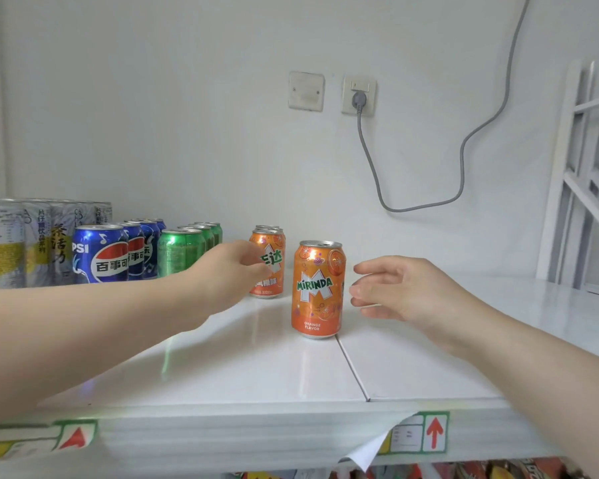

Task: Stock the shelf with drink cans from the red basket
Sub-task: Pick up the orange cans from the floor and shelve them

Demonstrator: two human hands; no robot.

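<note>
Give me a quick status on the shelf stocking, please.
Left hand open at the back Mirinda can. Right hand open beside the front Mirinda can, which stands upright alone. Nothing in the way.

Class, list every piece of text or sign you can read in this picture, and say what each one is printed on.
"MIRINDA" and "ORANGE FLAVOR": front orange can.
"达": orange can behind it; its smaller print is blurred.
"PSI" and "百事可": front blue can.
"茶活力": tall silver can; its neighbours' small print is unreadable.
Red up arrow: shelf-edge label; its other print is too small.
Green cans: no readable text.
</note>
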